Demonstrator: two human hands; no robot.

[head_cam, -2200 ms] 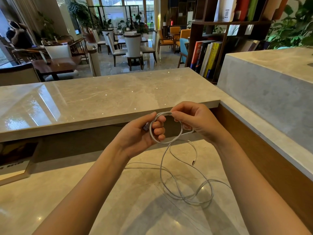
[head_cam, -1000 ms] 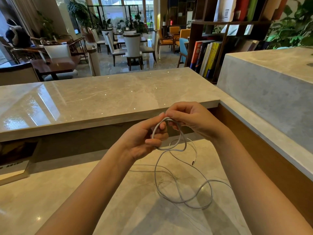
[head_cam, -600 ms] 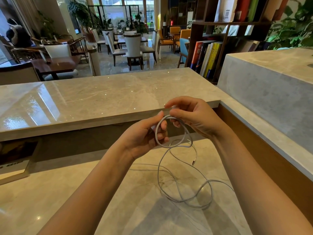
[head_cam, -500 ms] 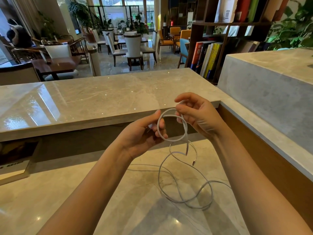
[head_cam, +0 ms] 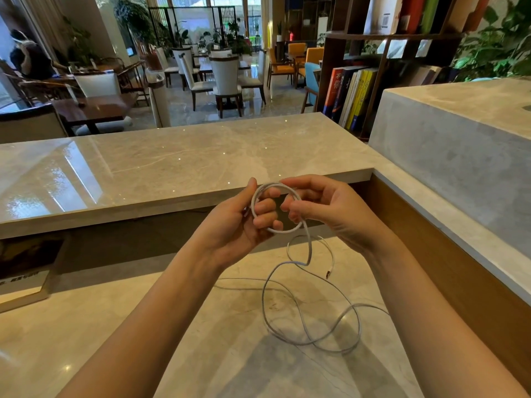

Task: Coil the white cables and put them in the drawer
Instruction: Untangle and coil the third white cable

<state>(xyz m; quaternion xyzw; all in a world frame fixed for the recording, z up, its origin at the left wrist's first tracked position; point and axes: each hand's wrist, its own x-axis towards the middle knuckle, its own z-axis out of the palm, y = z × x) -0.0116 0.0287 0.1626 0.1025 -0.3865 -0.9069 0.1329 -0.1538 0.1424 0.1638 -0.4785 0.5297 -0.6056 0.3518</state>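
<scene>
A thin white cable [head_cam: 298,305] lies in loose loops on the lower marble counter [head_cam: 201,354], its free plug end [head_cam: 329,272] resting near the back. Its upper part is wound into a small round coil [head_cam: 283,231] held above the counter. My left hand [head_cam: 238,225] grips the coil's left side, thumb on top and fingers curled through it. My right hand [head_cam: 330,209] pinches the coil's right side, where the cable drops toward the counter. No drawer is in view.
A raised marble ledge [head_cam: 172,168] runs across behind my hands, and a taller marble block [head_cam: 459,145] with a wood-lined wall stands at the right. A framed sign [head_cam: 23,277] sits at the far left. Beyond are chairs, tables and a bookshelf.
My right hand has laid further turns of cable onto the coil in my left hand. The loose loops on the counter have shifted and shortened a little.
</scene>
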